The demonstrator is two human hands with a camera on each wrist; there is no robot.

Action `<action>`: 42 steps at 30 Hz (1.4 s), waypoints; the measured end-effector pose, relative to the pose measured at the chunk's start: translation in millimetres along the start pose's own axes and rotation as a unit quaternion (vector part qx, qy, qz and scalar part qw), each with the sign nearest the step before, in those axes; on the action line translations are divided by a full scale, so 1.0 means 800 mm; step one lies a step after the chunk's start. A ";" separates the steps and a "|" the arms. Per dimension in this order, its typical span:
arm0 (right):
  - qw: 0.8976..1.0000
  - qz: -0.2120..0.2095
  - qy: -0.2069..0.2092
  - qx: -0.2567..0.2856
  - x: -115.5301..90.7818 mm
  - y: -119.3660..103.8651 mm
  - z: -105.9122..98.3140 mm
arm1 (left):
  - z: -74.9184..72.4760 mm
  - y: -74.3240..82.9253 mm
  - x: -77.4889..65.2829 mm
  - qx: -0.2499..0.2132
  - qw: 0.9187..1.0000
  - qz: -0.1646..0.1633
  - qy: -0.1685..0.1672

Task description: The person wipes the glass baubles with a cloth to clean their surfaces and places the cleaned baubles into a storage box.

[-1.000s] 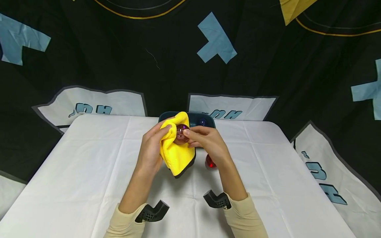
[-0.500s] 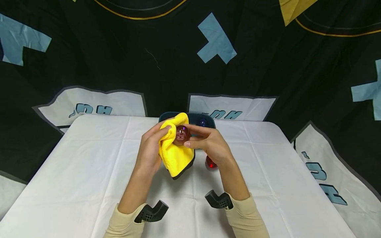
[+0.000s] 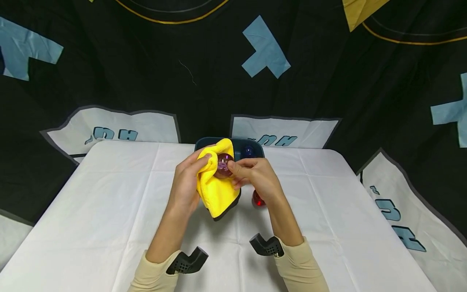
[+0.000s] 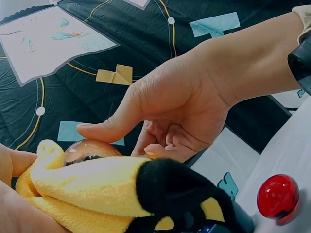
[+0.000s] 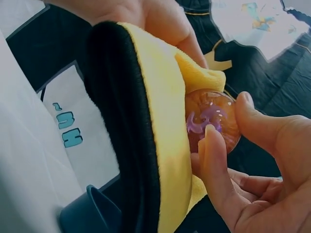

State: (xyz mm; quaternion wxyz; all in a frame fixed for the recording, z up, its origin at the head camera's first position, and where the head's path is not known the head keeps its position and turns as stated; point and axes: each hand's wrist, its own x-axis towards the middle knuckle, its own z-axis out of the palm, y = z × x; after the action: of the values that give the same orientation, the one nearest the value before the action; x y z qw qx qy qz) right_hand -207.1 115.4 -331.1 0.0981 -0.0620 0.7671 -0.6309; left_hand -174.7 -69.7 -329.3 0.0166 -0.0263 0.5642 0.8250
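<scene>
Over the table, my left hand (image 3: 186, 180) grips a yellow cloth (image 3: 217, 198) with a black back side. A clear, pinkish ball (image 3: 222, 166) rests against the cloth's yellow face. In the right wrist view a purple swirl shows inside the ball (image 5: 211, 119). My right hand (image 3: 259, 174) pinches the ball's right side between thumb and fingers. The cloth covers the ball's left side and hides most of my left fingers.
Behind the hands stands a dark teal container (image 3: 237, 143), partly covered by the cloth, with a dark blue ball (image 3: 248, 151) in it. A red ball (image 3: 258, 199) lies on the white tabletop (image 3: 109, 211), close by my right wrist.
My right fingers opened around the ball's side half a second ago, with the thumb lower. Now the thumb is back on the ball's face. The left hand and cloth barely shifted.
</scene>
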 end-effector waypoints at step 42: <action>0.999 -0.039 -0.007 -0.017 -0.004 -0.005 -0.005 | 0.000 -0.003 0.003 -0.019 1.000 -0.006 -0.017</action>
State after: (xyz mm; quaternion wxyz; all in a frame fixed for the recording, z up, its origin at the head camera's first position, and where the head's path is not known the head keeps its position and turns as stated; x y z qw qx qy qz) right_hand -204.8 119.2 -326.2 0.0779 -0.0978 0.7740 -0.6207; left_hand -176.6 -69.1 -331.6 0.0310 -0.0160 0.5476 0.8360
